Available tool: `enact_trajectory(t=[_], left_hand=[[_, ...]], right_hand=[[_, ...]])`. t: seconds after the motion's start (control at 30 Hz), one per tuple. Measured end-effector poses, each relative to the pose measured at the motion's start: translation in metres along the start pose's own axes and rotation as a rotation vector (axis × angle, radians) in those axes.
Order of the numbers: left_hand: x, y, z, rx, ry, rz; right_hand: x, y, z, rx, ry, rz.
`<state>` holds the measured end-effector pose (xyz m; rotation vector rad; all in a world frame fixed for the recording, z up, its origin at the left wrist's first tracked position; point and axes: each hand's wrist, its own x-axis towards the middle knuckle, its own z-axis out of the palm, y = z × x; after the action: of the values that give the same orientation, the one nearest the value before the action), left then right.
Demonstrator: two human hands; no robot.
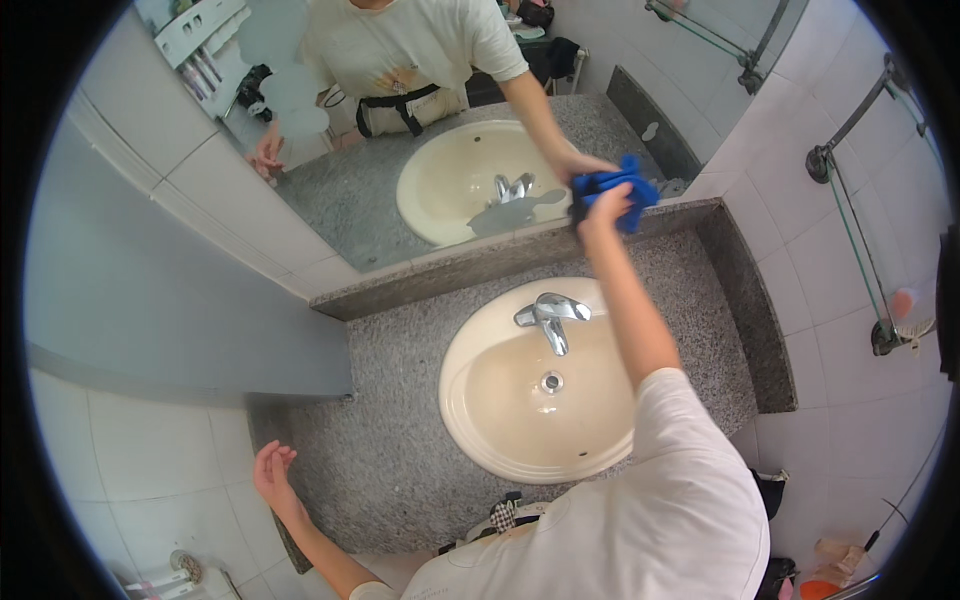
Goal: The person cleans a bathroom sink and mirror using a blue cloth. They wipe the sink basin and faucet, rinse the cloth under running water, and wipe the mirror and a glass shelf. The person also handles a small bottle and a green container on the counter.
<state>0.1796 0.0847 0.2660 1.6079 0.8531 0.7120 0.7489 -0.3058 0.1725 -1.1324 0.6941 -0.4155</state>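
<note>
My right hand (609,208) presses a bunched blue cloth (636,196) against the lower right of a wall mirror (337,210). Hand and cloth are doubled by their reflection, so the line between them is hard to make out. My left hand (274,471) holds nothing; its fingers are loosely curled, near the left end of the grey granite counter (390,427). Below my right forearm lies a cream oval washbasin (495,420) with a chrome single-lever tap (553,319). The forearm hides part of the basin's right side. Grey blotches (517,214) mark the mirror.
A stone upstand (450,262) runs below the mirror and another (750,315) along the right. A glass shelf with metal brackets (859,240) juts from the tiled right wall. A grey-blue panel (187,285) stands at the left, reaching the counter.
</note>
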Motion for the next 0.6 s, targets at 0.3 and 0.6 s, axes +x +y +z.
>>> enact_trajectory(t=[0.3,0.6], left_hand=[[-0.024,0.000,-0.067,-0.005,0.147,0.044],[-0.052,-0.004,-0.059,-0.110,0.088,-0.073]], right_hand=[[-0.351,0.086,0.097,-0.106,-0.223,0.283],[-0.366,0.091,0.006,-0.045,-1.110,1.048]])
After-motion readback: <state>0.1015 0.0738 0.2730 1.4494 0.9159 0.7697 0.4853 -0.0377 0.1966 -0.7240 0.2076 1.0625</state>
